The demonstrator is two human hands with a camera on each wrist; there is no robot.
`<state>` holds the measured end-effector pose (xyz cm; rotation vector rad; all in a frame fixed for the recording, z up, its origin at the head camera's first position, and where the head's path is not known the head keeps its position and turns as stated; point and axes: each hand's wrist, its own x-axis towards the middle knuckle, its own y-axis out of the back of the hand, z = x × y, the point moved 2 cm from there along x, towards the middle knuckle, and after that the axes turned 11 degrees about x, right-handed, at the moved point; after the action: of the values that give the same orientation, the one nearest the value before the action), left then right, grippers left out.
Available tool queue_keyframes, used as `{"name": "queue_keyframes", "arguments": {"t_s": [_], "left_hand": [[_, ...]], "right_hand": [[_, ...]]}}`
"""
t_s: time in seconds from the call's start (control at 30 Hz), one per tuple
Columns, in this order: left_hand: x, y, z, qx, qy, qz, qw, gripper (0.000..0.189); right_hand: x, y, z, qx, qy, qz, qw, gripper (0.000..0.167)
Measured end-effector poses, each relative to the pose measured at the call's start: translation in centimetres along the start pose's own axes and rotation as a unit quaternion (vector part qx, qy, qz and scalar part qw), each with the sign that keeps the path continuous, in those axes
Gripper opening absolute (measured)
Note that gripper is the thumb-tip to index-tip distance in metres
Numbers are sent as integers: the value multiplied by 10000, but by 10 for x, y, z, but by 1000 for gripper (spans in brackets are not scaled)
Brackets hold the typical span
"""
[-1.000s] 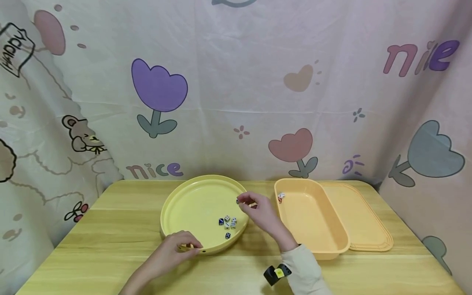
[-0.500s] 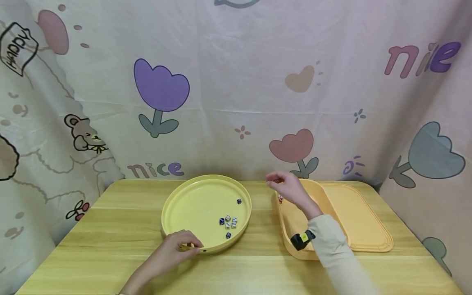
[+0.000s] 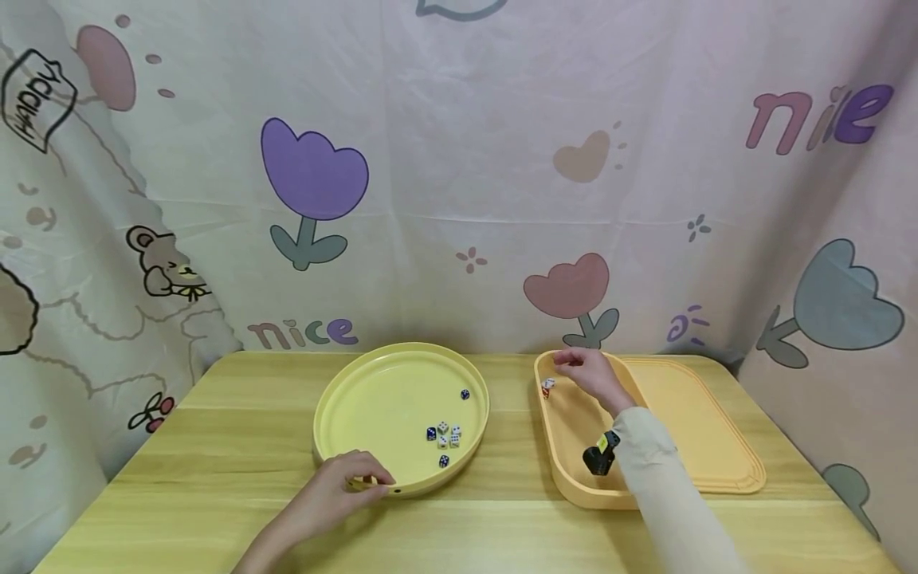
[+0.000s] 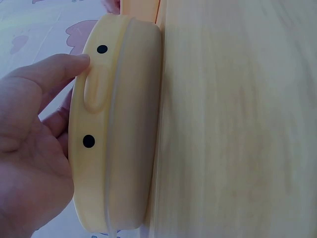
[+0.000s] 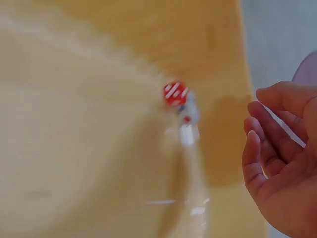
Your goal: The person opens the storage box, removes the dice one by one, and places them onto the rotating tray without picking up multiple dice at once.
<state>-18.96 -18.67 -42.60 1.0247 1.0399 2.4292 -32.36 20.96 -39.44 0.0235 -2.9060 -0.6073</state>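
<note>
My left hand holds the near rim of a round yellow tray. In the left wrist view the thumb lies at the tray's edge and the other fingers are partly hidden behind it. Several white dice and a few dark blue dice lie in the tray's right half. My right hand hovers over the far end of an orange box, its fingers loosely bent with nothing seen between them. Against the box's left wall sit a red die and white dice, blurred in the right wrist view.
An orange lid lies flat to the right of the box. Both containers stand on a wooden table, with a strip of tabletop between them. A printed curtain hangs behind.
My right hand has let go of a dark blue die at the tray's right side and moved right, over the orange box. The left hand has stayed on the rim.
</note>
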Motion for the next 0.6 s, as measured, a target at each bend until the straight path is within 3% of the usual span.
{"name": "queue_keyframes", "arguments": {"t_s": [0.17,0.37,0.6], "left_hand": [[0,0,0,-35,33,-12,10000,14],[1,0,2,-17,70,-9,10000,15],[0,0,-1,7,49,-40,10000,14]], "right_hand": [[-1,0,18,266,-281,-104,9992,27],[-2,-5,34,524,-749,-513,9945,19],[-5,-12,34,607,-762,-682,9929,20]]}}
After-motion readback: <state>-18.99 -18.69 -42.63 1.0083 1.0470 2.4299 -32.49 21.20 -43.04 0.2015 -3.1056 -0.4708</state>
